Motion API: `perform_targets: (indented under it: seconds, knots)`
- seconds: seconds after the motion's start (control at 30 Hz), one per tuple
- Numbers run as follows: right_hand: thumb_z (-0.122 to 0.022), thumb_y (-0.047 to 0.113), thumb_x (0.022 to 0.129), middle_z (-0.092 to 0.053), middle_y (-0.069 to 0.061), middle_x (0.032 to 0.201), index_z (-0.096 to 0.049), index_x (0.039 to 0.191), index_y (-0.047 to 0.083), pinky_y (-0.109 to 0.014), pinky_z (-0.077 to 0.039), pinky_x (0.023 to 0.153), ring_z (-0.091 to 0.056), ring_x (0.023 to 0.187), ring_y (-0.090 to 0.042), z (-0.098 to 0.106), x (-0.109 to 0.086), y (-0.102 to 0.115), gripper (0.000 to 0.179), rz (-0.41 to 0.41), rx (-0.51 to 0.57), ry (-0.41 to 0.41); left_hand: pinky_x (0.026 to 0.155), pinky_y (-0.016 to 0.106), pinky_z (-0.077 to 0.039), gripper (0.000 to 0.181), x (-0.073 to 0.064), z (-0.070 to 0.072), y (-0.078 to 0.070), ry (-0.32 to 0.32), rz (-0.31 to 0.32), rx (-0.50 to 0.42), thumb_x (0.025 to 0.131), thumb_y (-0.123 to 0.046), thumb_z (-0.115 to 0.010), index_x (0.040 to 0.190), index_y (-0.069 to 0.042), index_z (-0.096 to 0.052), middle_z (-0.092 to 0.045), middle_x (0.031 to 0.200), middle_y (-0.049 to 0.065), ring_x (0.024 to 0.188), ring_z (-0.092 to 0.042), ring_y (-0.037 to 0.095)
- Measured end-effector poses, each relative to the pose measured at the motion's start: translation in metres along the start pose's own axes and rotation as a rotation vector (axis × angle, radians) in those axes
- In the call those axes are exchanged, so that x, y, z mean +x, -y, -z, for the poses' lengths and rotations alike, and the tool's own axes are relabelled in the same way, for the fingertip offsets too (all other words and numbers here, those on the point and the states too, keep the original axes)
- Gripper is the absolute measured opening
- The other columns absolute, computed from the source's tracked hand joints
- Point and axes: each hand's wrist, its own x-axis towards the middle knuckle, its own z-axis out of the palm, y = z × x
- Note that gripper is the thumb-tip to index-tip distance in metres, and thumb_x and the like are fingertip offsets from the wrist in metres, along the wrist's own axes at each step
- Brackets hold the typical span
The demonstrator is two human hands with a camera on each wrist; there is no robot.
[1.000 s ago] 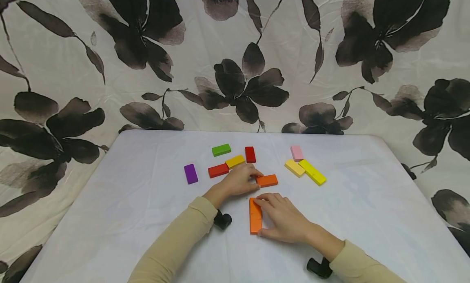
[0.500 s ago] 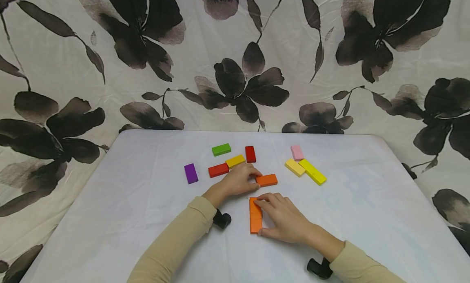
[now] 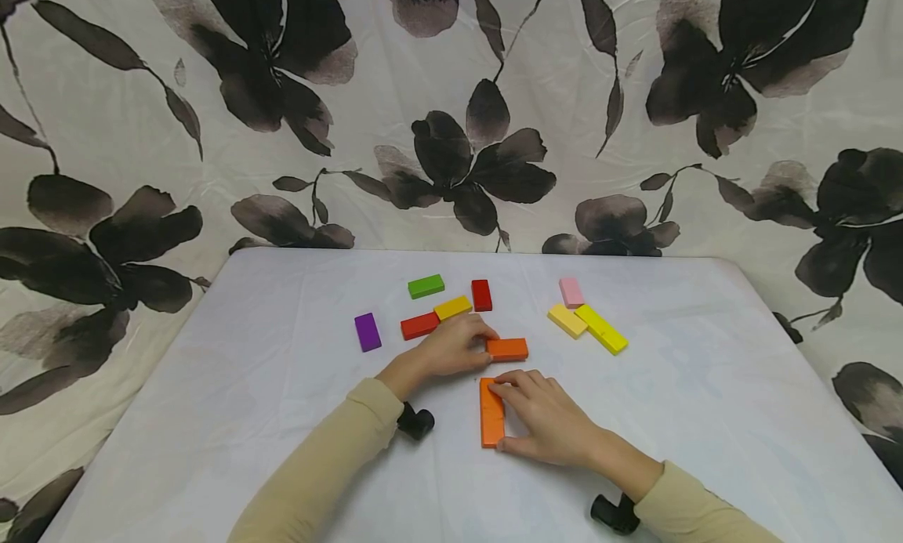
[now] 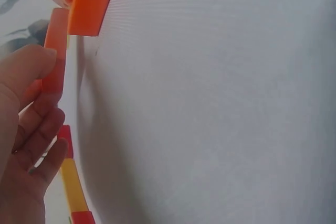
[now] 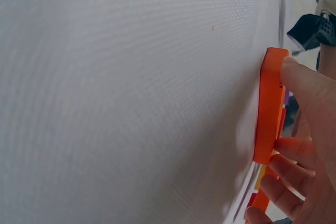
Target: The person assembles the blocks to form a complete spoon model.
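My left hand (image 3: 455,345) pinches the left end of a short orange block (image 3: 509,349); the left wrist view shows the thumb on one face and fingers behind. Nearer the front edge, my right hand (image 3: 546,418) holds a longer orange block (image 3: 491,414) along its right side, thumb at the near end and fingertips toward the far end. A faint line crosses this block's middle; I cannot tell whether it is two pieces. Beyond the left hand lie a red block (image 3: 419,326) and a yellow block (image 3: 453,308), touching end to end.
A purple block (image 3: 368,332), a green block (image 3: 426,286) and an upright-lying red block (image 3: 482,295) lie farther back. To the right, a pink block (image 3: 571,293), a pale yellow block (image 3: 567,321) and a bright yellow block (image 3: 602,329) are grouped. A white cloth covers the table (image 3: 705,386).
My left hand has drawn the short orange block slightly left and turned it a little straighter. The right hand and the longer orange block have stayed put.
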Motion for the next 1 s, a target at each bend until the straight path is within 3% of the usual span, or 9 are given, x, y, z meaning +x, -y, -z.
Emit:
perform_targets:
  seconds: [0.6,1.0]
  knots:
    - [-0.067,0.051,0.076,-0.046,-0.001,0.13,-0.048,0.133,0.014,-0.037,-0.04,0.088,-0.043,0.114,-0.017,0.0,0.0,0.0,0.07,-0.007,0.008,0.009,0.086,0.025,-0.045,0.026,-0.026,0.005,0.008,0.048,-0.005,-0.002,0.083,-0.02,-0.065,0.108,-0.015,-0.067,-0.062,0.099,-0.005,0.093,-0.051,0.008]
    - [-0.066,0.052,0.077,-0.046,0.0,0.13,-0.048,0.133,0.014,-0.037,-0.04,0.089,-0.043,0.114,-0.017,0.001,0.0,0.0,0.069,-0.009,0.012,0.016,0.085,0.026,-0.046,0.027,-0.033,0.004,0.011,0.052,0.007,-0.005,0.082,-0.022,-0.067,0.108,-0.016,-0.068,-0.062,0.098,-0.005,0.092,-0.052,0.008]
